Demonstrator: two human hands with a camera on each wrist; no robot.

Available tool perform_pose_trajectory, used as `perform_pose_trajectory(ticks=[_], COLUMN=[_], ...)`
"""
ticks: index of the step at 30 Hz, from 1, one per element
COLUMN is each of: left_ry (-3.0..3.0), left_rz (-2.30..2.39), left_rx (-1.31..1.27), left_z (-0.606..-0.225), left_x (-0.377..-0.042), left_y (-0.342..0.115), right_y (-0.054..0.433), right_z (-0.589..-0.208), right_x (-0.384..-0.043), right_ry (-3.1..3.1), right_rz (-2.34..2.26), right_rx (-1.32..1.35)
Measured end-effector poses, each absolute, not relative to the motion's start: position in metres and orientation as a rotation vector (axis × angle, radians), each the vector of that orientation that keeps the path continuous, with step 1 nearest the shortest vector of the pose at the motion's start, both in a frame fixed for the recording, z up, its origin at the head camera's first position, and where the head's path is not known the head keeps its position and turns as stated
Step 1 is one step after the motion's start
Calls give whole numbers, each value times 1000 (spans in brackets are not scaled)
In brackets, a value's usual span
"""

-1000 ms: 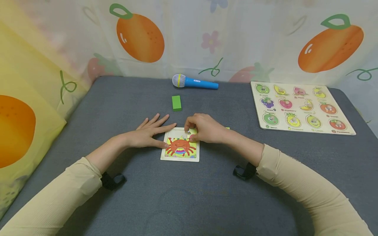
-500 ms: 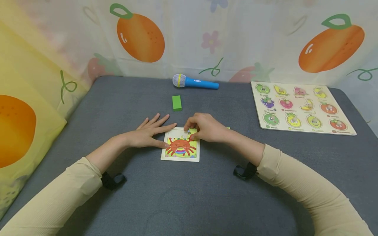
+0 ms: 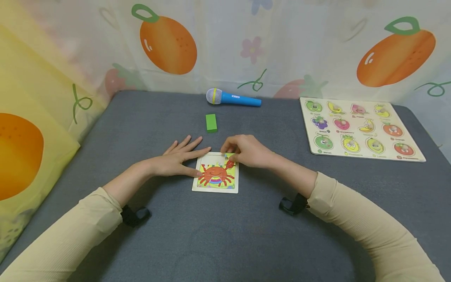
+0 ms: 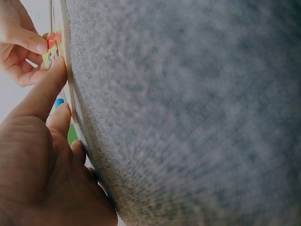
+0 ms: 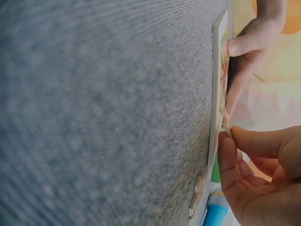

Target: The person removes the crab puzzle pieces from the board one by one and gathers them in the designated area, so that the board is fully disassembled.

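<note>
A square crab jigsaw puzzle (image 3: 215, 175) in a pale frame lies on the grey table, its upper-left part showing bare board. My left hand (image 3: 176, 158) is spread flat, with the thumb on the frame's left edge and the forefinger at its top-left corner. At the upper right of the frame, my right hand (image 3: 248, 150) pinches a yellow-green puzzle piece (image 3: 230, 159) with a red claw on it. In the right wrist view this piece (image 5: 226, 124) is tilted between thumb and forefinger, its lower edge at the puzzle; whether it touches is unclear.
A green block (image 3: 211, 123) lies beyond the puzzle, and a blue toy microphone (image 3: 239, 100) lies behind that. At the back right rests a fruit peg board (image 3: 364, 131). Thin loose pieces (image 5: 195, 200) lie on the table beyond the puzzle in the right wrist view.
My right hand has shifted slightly up and right, and its puzzle piece shows more plainly. The yellow-green edge by the right wrist is now hidden. My left hand stays put.
</note>
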State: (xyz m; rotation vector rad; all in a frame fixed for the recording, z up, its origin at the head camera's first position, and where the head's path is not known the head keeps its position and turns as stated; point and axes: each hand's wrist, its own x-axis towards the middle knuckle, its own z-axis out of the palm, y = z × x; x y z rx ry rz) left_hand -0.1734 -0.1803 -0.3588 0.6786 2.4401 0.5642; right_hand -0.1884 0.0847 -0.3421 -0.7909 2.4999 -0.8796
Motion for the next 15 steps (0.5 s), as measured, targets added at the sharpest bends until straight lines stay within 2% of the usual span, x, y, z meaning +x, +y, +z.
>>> perform_pose_trajectory(ticks=[15], left_ry=[2436], left_rz=[557], left_rx=[676], left_z=[-359], left_x=[-174], left_y=[-179], right_y=[93], right_z=[-334], right_x=[-191], right_ry=[2522], right_rz=[-941], right_rx=[-679])
